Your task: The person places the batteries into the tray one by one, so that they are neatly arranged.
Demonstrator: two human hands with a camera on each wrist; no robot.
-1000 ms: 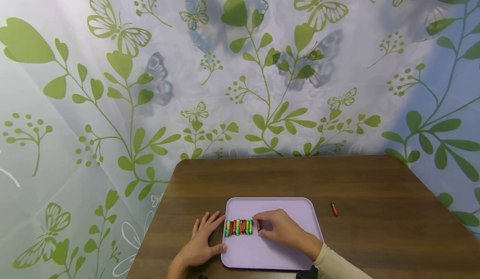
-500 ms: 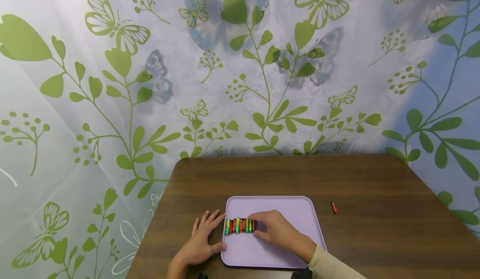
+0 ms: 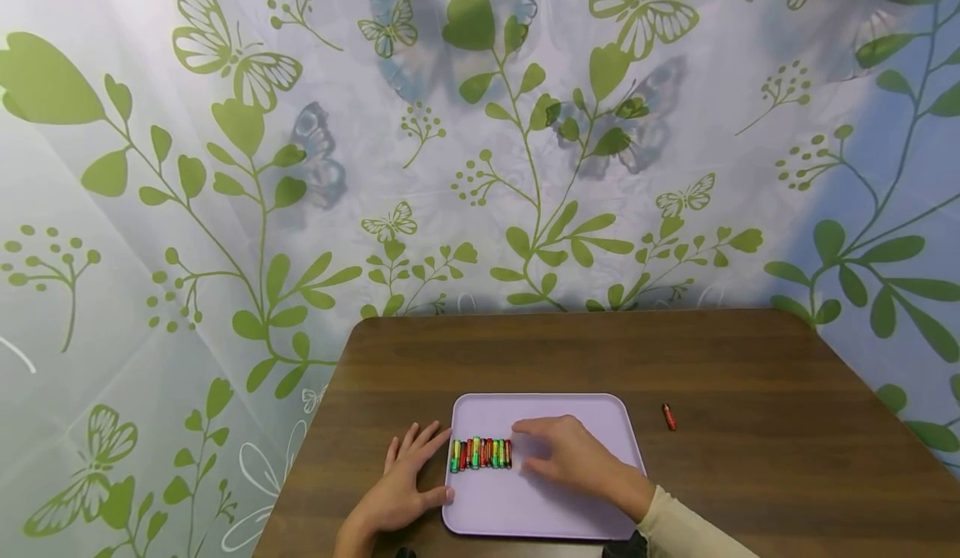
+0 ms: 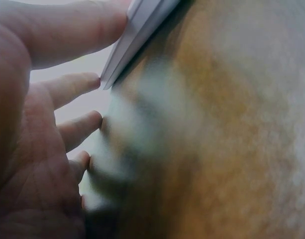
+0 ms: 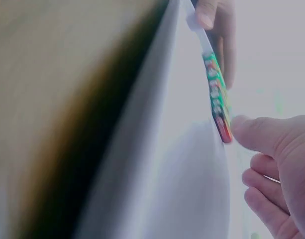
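Observation:
On the left part of a lilac tray lies a row of batteries, green-yellow and red ones set side by side. Just right of the row, my right hand is over the tray with thumb and fingers parted, holding nothing. In the right wrist view its thumb appears close to the end of the battery row. My left hand rests with spread fingers at the tray's left edge; the left wrist view shows the thumb against the tray rim.
A single red battery lies on the brown wooden table, to the right of the tray. Behind the table hangs a curtain printed with leaves and butterflies. A small dark object shows at the bottom edge.
My right hand has brought a dark battery leftward to the right end of the row and let go of it, then drawn back a little to the right. The left hand has stayed still.

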